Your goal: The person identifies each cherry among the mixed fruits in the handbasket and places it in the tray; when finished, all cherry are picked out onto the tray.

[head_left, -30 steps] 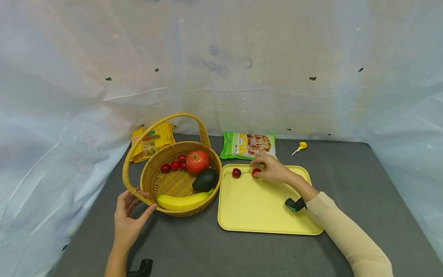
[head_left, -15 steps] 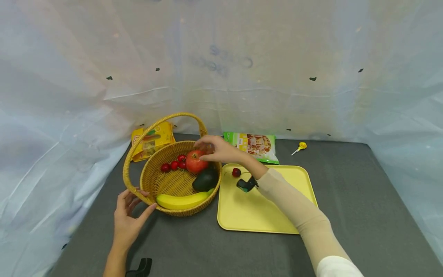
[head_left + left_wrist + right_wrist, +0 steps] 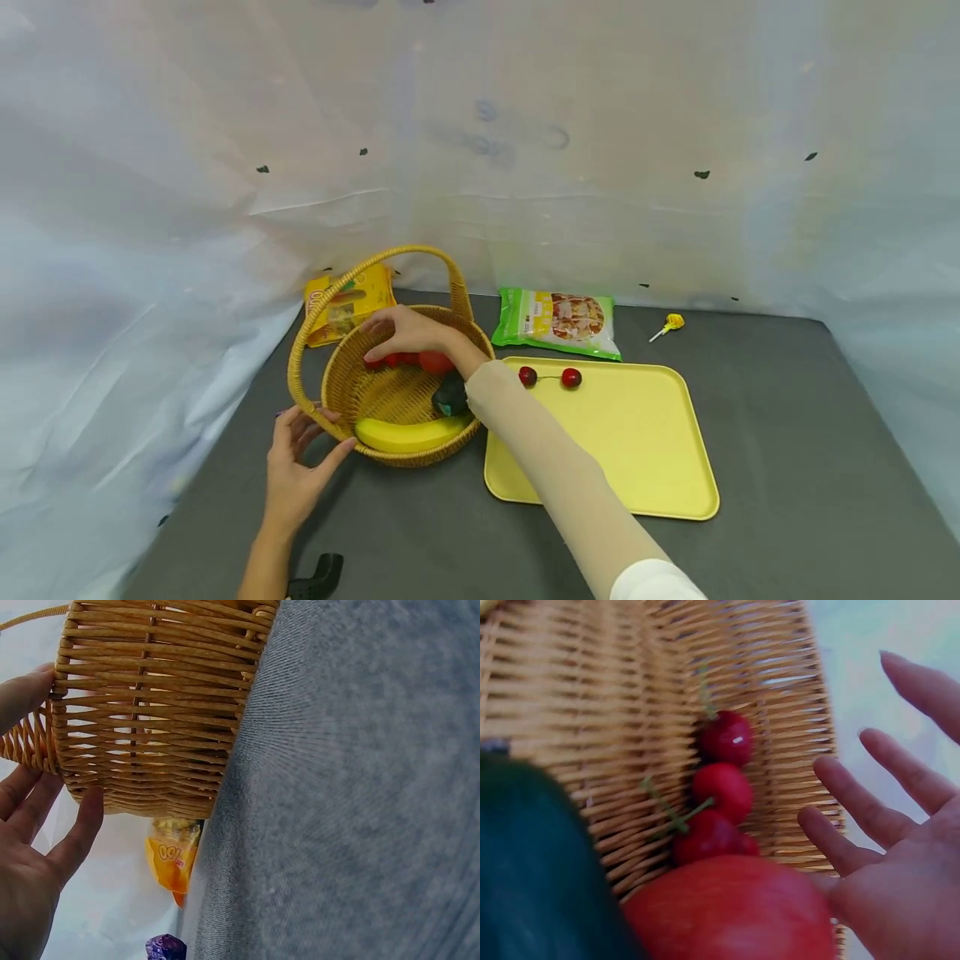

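Note:
My left hand (image 3: 294,475) holds the near left rim of a wicker basket (image 3: 335,387) beside its handle base. In the left wrist view the thumb and fingers stand either side of the rim. Over the basket is my right hand (image 3: 408,329), its fingers spread and nothing visible in its grasp. The right wrist view shows several cherries (image 3: 726,739) close to those fingers, a pomegranate (image 3: 735,911) below them and a dark green avocado (image 3: 547,855). A banana (image 3: 412,437) lies along the basket's near side. The right forearm partly covers the fruit in the head view.
Right of the basket lies a yellow tray (image 3: 622,442) with two cherries (image 3: 572,378) at its back. Behind are a green snack bag (image 3: 558,323), a yellow bag (image 3: 352,312) and a lollipop (image 3: 672,322). A purple wrapped item (image 3: 165,947) shows in the left wrist view.
My right hand has left the cherry on the tray and moved left, past the pomegranate, to above the basket's cherries. The left hand stays at the rim; the head view has shifted slightly.

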The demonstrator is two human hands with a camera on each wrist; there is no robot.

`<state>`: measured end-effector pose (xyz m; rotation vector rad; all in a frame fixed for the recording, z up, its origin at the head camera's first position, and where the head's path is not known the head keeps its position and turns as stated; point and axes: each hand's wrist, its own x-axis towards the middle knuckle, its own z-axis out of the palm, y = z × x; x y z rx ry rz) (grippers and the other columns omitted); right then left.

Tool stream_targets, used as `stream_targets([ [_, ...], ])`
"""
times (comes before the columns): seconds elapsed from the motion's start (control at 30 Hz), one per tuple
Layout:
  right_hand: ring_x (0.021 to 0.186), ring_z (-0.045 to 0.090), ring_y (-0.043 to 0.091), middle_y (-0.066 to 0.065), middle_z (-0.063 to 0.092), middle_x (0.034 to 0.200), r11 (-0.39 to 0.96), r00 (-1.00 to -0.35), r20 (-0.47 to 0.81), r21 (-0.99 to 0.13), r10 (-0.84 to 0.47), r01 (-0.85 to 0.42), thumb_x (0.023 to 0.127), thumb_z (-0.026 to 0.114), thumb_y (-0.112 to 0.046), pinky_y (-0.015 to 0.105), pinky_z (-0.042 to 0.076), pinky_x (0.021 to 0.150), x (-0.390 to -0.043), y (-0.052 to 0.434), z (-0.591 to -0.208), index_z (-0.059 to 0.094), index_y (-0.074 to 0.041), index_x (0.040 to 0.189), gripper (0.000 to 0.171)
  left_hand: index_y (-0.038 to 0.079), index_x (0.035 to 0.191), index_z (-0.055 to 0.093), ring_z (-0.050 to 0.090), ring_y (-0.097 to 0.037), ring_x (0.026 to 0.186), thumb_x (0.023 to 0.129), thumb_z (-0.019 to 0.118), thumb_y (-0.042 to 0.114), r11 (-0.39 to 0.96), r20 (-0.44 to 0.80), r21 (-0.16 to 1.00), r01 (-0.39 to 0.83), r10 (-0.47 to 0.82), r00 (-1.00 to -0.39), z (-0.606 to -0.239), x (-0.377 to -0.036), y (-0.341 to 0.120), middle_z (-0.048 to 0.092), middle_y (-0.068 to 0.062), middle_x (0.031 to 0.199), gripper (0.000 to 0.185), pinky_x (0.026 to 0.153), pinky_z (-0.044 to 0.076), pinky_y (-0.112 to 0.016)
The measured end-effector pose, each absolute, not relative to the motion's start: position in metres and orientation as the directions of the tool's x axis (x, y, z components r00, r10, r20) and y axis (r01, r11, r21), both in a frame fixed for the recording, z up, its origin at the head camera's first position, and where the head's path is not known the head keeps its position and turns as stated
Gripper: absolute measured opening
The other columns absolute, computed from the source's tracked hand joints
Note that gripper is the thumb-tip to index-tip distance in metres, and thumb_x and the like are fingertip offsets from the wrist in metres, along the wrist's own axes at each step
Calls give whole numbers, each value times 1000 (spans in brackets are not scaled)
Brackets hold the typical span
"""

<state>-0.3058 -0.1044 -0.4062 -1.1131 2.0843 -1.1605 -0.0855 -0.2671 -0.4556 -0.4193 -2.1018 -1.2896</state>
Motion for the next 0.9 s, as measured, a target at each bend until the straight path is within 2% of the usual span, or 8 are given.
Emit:
stream_targets([
  [0.17,124,55,23,10,57,137,392,-548,-98,-801,-831,-452,91,76,-21,26,48,97,-307,-110,-413,57,-5,137,52,-19,129,43,60,-19,104,62,75,-32,468,654,681,563,-43,-755,-456,-87,-263,58,-29,104,76,93,49,-18],
  [0.43,120,57,26,15,59,132,358,-467,-108,-797,-878,-487,90,74,-7,23,49,92,-301,-117,-419,58,0,135,48,-17,131,43,60,-21,104,63,75,-32,484,650,681,549,-55,-758,-453,-86,-262,60,-22,107,77,93,49,-17],
  [0.57,118,57,28,16,60,130,333,-461,-85,-805,-884,-492,91,70,0,22,50,89,-301,-119,-424,59,1,132,43,-19,130,42,60,-20,103,62,74,-33,477,653,681,555,-53,-755,-455,-86,-263,59,-27,105,77,93,49,-17],
  [0.73,113,57,26,13,59,130,367,-487,-93,-781,-869,-506,90,62,8,21,47,77,-302,-121,-425,61,-2,131,42,-20,130,42,60,-20,103,60,74,-34,474,659,677,563,-49,-750,-457,-86,-265,58,-31,103,78,92,49,-17],
  [0.9,117,57,27,16,60,130,350,-424,-133,-798,-896,-490,91,61,11,22,50,84,-298,-122,-423,61,2,130,41,-20,129,42,61,-20,103,59,73,-35,478,666,671,566,-53,-744,-455,-86,-266,58,-31,103,78,92,50,-17],
])
